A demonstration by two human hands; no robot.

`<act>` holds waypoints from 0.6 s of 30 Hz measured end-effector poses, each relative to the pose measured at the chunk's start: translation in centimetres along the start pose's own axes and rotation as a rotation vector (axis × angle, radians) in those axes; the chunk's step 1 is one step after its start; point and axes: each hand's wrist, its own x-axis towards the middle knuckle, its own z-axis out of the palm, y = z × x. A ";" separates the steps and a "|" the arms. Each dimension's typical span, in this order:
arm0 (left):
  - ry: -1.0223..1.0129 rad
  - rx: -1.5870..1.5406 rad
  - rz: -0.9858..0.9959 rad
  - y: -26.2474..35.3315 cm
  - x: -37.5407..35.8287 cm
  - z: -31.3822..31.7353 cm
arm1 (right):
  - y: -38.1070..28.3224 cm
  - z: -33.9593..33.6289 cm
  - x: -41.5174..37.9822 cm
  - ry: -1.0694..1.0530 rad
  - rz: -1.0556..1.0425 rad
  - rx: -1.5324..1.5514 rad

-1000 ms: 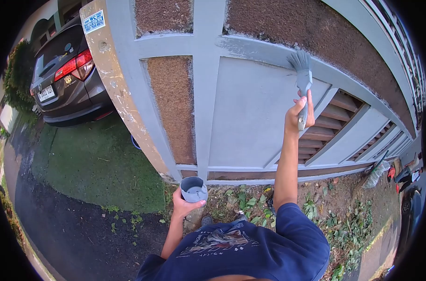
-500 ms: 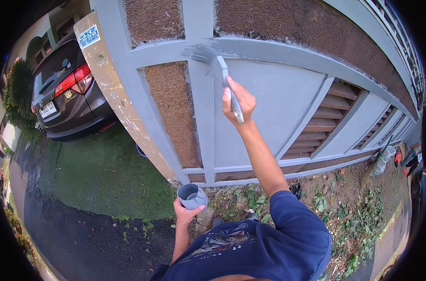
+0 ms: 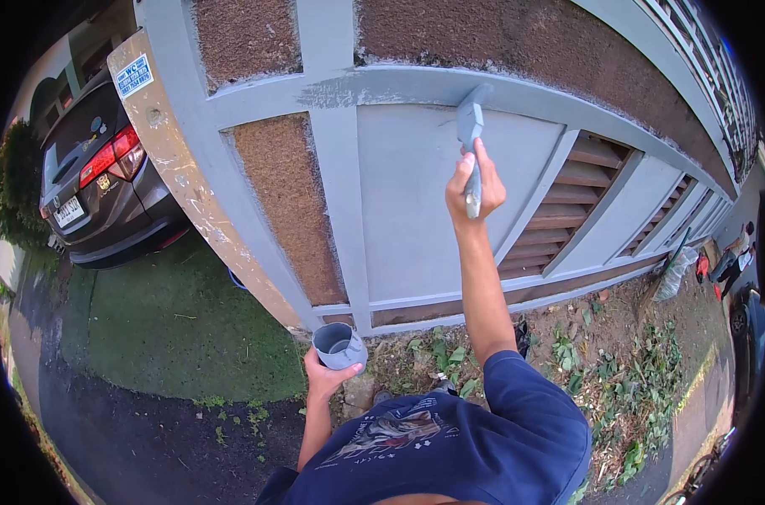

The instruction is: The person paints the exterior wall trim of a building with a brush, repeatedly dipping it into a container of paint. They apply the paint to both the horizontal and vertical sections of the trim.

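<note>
My right hand (image 3: 476, 187) is closed around the handle of a paintbrush (image 3: 470, 126). The brush's bristles touch the grey horizontal band of the wall (image 3: 416, 86), above a smooth light panel (image 3: 437, 194). Darker, wet-looking grey paint shows on the band left of the brush. Down at the lower left, my left hand (image 3: 330, 375) grips a grey paint-coated cup (image 3: 338, 347) from the side and below. The cup is tilted a little, and its open top shows grey inner walls.
A dark car (image 3: 105, 177) stands on green paving at the left, behind a tan post (image 3: 176, 168) with a sticker. Brown louvres (image 3: 567, 202) are set in the wall. Cut leaves (image 3: 643, 370) litter the ground at right. Farther off are people (image 3: 735, 257).
My right hand has swept the paintbrush rightward along the band, leaving a longer darker streak. The cup stays in my left hand. The view has shifted slightly.
</note>
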 end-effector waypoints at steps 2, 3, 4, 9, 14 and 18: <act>-0.001 0.005 0.005 0.1 -0.3 0.3 | -3.9 2.6 -1.6 -0.054 -0.039 0.144; 0.004 0.003 0.016 0.2 -0.5 0.4 | -5.5 3.7 -2.2 -0.075 -0.032 0.244; 0.006 0.008 0.013 0.0 -0.8 0.2 | -7.1 4.5 -2.3 -0.075 -0.026 0.245; 0.064 -0.005 -0.026 -1.3 -1.8 -0.5 | -9.0 5.1 -1.9 -0.173 -0.104 0.545; 0.063 -0.022 -0.061 -1.0 -1.7 -0.4 | 0.4 -0.3 -0.7 -0.163 0.032 0.209; 0.007 0.005 -0.055 -0.6 -0.6 0.2 | 7.5 -4.9 1.7 -0.080 0.055 0.027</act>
